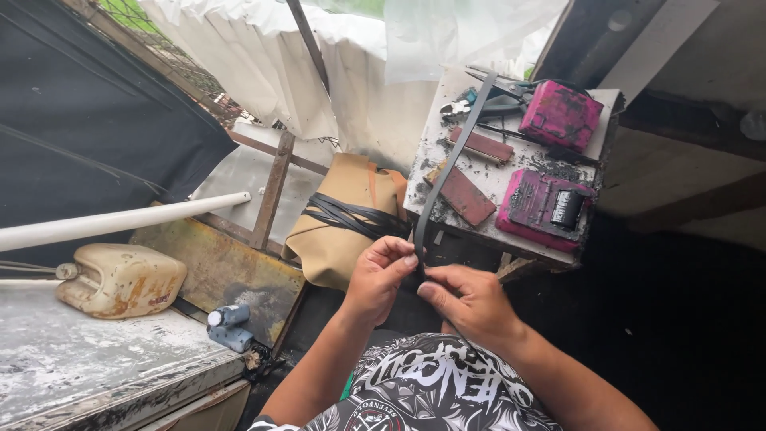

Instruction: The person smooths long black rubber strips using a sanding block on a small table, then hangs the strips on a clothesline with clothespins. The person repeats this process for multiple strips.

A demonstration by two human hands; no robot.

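- We hold the near end of a long black strap between both hands, just off the near edge of the small counter.
- Our left hand is closed on the strap, fingers curled over it and the thumb pressed against it from the side.
- Our right hand is closed too, pinching the strap's end from below and to the right; the two hands touch at the strap.
- The strap's long axis runs away from us, up and slightly to the right, crossing the near edge of the counter and lying over its top towards the far edge. Both hands sit at the same end, the left a shade further along it.
- On the counter, the strap passes over a brown flat block near the near edge and beside a second brown block further back.
- To the right of the strap lie two pink-stained blocks, well apart from our hands; a small black cylinder rests on the nearer one.
- Pliers and scissors lie at the far edge, touching or just under the strap's far end; we cannot tell which.
- Left of the counter, a tan bundle wrapped with more black straps leans near our left hand.
- Further left, a stained jug and a white pipe stay well apart from the work.
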